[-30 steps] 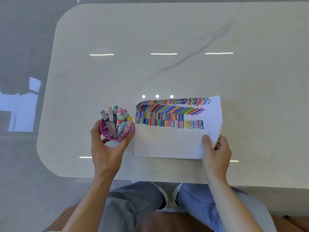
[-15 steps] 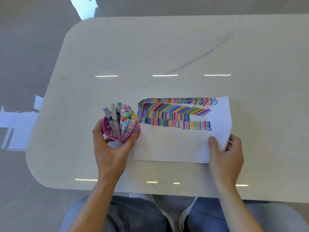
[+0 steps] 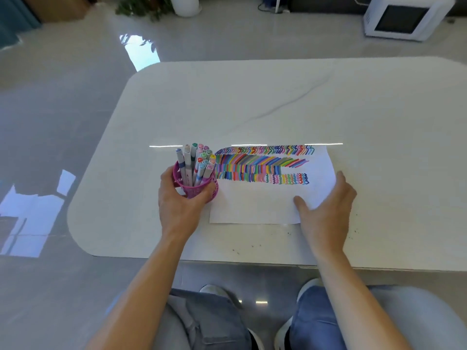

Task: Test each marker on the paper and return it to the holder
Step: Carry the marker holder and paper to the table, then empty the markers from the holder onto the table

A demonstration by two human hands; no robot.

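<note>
Since the earlier frame the right grip (image 3: 326, 210) has been let go of the lifted corner of the paper (image 3: 252, 205). It is now laid flat over that near right corner, fingers straight and spread, nothing held. The corner that was raised has been pressed down onto the desk (image 3: 252, 102). The left grip (image 3: 177, 205) has been kept curled round the pink mesh holder (image 3: 199, 192), thumb on its right side and fingers on its left.

The holder is stood upright at the paper's left edge; whether it touches or overlaps the sheet cannot be told. It is filled with capped markers (image 3: 195, 160), which lean slightly to the left.

The paper is laid flat near the middle of the desk's near edge, its own near edge roughly parallel to it. A narrow strip of desk, dotted with dark specks (image 3: 252, 246), is left between them. Rows of coloured test strokes (image 3: 262, 165) are carried on the sheet's far part, and its near part is left white.

Bare marbled surface is seen from the paper's far edge to the desk's far edge, and also to the right of the right grip.
</note>
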